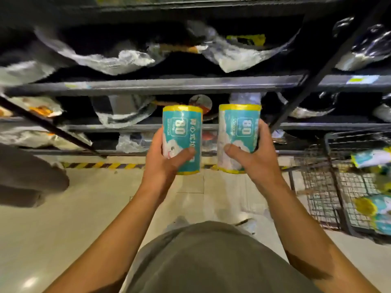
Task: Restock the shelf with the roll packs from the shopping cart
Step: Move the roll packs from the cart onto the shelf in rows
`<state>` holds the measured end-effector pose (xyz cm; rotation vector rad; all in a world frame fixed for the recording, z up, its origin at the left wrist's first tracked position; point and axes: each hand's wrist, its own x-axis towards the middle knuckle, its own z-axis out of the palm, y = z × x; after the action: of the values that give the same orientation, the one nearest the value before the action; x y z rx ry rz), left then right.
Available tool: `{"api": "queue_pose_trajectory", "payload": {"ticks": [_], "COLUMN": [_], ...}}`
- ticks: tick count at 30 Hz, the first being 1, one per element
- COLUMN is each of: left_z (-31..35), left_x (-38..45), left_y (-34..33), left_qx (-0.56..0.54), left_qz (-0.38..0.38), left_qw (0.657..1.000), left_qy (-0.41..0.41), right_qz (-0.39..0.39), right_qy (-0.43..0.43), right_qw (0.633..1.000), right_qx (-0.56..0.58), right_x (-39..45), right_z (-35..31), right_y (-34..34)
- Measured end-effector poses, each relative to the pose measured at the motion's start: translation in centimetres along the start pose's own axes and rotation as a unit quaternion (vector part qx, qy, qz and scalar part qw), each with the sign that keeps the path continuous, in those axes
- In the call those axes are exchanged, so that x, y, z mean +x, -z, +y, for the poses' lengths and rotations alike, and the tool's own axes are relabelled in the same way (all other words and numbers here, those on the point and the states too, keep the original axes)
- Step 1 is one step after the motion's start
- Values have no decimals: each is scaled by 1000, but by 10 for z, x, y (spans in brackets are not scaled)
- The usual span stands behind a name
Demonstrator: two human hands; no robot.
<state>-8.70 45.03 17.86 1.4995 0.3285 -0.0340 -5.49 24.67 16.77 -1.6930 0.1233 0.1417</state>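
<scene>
- The left hand [167,163] has its grip wrapped round one teal roll pack [182,138]; the right hand [257,159] grips a second roll pack [239,136], both upright, held apart in front of the shelf [148,85].
- More packs lie in the shopping cart [330,187] at right.
- The frame is blurred, so the free slot probably sits on a lower tier.
- Carry both in level, seat one fully before letting go, and avoid nudging the wrapped goods already stocked.
</scene>
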Motion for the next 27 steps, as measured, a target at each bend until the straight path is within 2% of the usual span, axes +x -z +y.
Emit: {"api": "queue_pose_trajectory", "payload": {"ticks": [8, 13, 17, 21, 27], "left_z": [-4, 1, 6, 19, 51], "left_x": [-36, -50, -42, -16, 50], "left_y": [151, 208, 243, 274, 316], "left_qx": [-15, -52, -79, -91, -84], "left_qz": [138, 221, 270, 290, 272], "left_qw": [990, 974, 959, 952, 955], "left_qy": [-30, -21, -29, -44, -79], "right_qz": [-125, -210, -249, -272, -267], "right_qy": [35, 37, 50, 58, 74], "right_qw": [991, 976, 966, 960, 961], "right_qx": [-45, -41, -47, -36, -8], "right_x": [-12, -3, 15, 40, 97], "right_z": [-31, -52, -68, -84, -110], "right_y": [-147, -214, -263, -303, -353]}}
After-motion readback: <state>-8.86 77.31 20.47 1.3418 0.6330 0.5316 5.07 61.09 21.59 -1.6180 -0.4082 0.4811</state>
